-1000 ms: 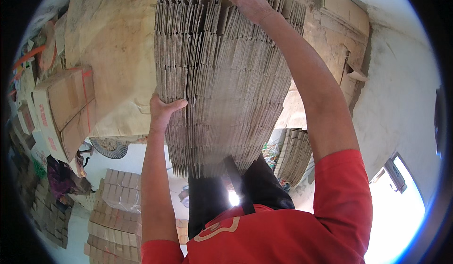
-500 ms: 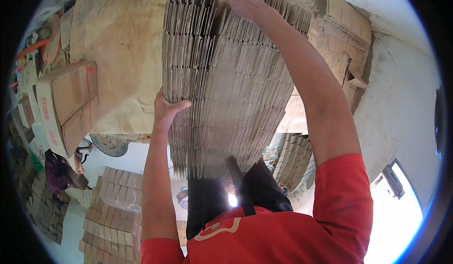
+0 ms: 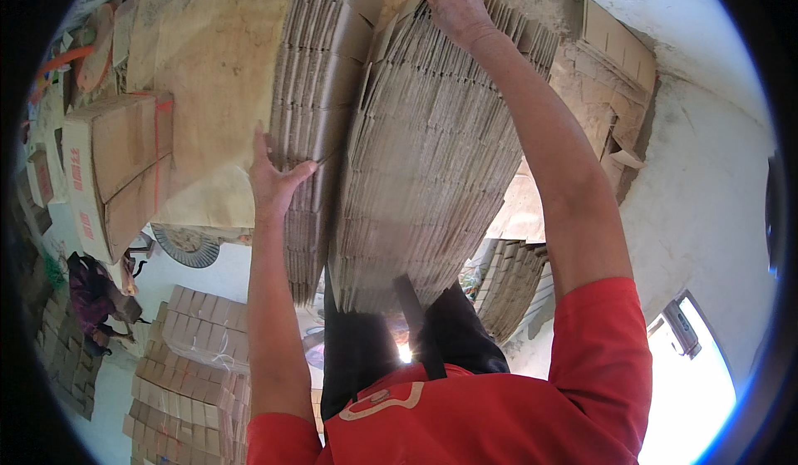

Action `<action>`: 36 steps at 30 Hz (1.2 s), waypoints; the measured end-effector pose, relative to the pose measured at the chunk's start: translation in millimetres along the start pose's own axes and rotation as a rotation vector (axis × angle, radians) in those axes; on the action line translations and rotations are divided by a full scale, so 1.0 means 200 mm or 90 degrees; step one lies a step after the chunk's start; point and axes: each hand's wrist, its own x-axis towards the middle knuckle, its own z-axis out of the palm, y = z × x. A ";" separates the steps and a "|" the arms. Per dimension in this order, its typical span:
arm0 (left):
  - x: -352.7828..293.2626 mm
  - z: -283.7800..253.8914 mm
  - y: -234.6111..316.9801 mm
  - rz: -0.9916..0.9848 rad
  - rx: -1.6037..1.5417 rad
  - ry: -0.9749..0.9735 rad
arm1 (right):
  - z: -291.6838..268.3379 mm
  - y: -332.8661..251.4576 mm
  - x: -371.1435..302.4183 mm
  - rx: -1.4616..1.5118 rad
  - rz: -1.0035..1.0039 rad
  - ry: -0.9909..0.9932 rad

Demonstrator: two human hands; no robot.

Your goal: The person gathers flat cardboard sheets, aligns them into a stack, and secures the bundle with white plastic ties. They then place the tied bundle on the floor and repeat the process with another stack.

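Note:
A large pack of thin, creased cardboard sheets [image 3: 424,141] stands on edge across the table in front of me. A narrower bundle of cardboard sheets [image 3: 320,91] leans away from its left side, with a wedge-shaped gap at the far end. My left hand [image 3: 278,182] grips that bundle's outer side, thumb laid over its upper edges and fingers along the side. At the far end of the larger pack, my right hand [image 3: 459,9] is closed with its fingers curled over the edges. Its fingertips are partly hidden.
A brown carton [image 3: 129,153] with red tape sits on the left of the wooden tabletop [image 3: 212,74]. Tied cardboard stacks [image 3: 187,373] stand on the floor at lower left, near a person in dark purple [image 3: 96,299]. More cardboard [image 3: 615,49] lies at far right by the wall.
The left bundle has parted from the larger pack and tilted left with my left hand. My right hand has shifted right along the pack's far end, and its fingers have curled.

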 end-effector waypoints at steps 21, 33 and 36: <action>-0.15 0.24 0.12 0.091 0.528 0.183 | -0.12 -1.05 -0.82 0.246 -0.203 -0.034; -0.06 0.16 0.17 -0.049 0.440 0.083 | -0.11 -1.09 -0.81 0.228 -0.206 -0.134; -0.08 0.06 0.11 -0.019 0.313 0.178 | -0.13 -1.07 -0.82 0.229 -0.222 -0.104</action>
